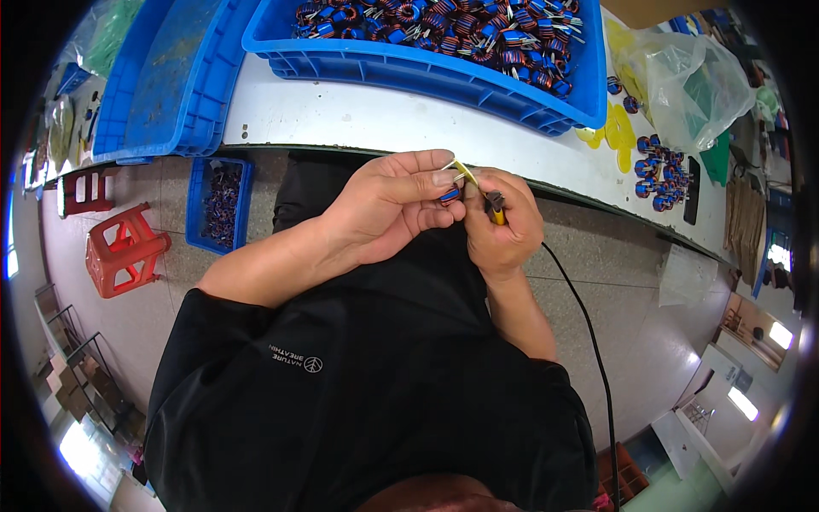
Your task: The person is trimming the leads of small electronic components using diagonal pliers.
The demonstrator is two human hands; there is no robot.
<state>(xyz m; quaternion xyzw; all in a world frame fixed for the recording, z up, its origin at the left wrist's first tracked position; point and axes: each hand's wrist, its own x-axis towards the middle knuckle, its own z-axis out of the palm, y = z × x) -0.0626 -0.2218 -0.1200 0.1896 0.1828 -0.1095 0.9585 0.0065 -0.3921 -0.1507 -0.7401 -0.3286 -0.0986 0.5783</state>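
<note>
In front of my body, near the table's front edge, my two hands meet. My left hand [397, 196] pinches a small toroidal coil [450, 197] wound in blue and orange wire, with pale wire ends pointing up. A thin yellow piece [463, 170], seen nearly edge-on, lies against the coil between the fingertips of both hands. My right hand [508, 218] is closed around a small hand tool [497, 213] with yellow and dark parts; fingers hide most of it, and its exact kind cannot be made out.
A blue crate [418, 61] full of coils stands on the white table [341, 115]. Left of it is another blue crate [183, 77]. Yellow discs [620, 132], grouped coils [661, 175] and a plastic bag [695, 85] lie right. Below are a blue bin [194, 205] and red stool [128, 247].
</note>
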